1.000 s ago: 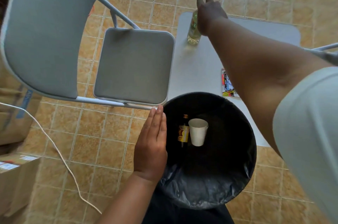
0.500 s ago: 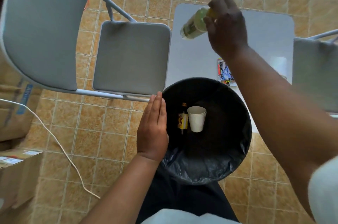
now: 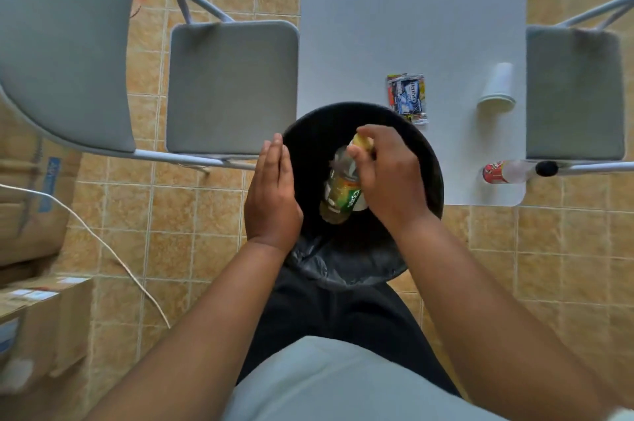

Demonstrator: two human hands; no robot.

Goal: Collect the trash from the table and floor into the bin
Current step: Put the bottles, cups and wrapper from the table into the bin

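A round black bin [image 3: 434, 166] with a dark liner stands at the table's near edge. My right hand [image 3: 391, 180] is over its mouth, holding a clear plastic bottle [image 3: 341, 190] with a green label and yellow cap, base pointing down. My left hand [image 3: 271, 194] rests flat against the bin's left rim, fingers straight and together. On the white table [image 3: 411, 25] lie a printed wrapper [image 3: 407, 98], a white paper cup [image 3: 497, 87] on its side, and a clear bottle [image 3: 504, 171] with a red label at the right edge. The bin's contents are hidden.
Grey folding chairs stand left [image 3: 230, 87] and right [image 3: 574, 94] of the table. Cardboard boxes [image 3: 31, 317] sit at the far left, and a white cable [image 3: 103, 242] runs across the tan tiled floor.
My right hand lifted the bottle off the table's far side and carried it back over the bin. The left hand stayed on the rim.
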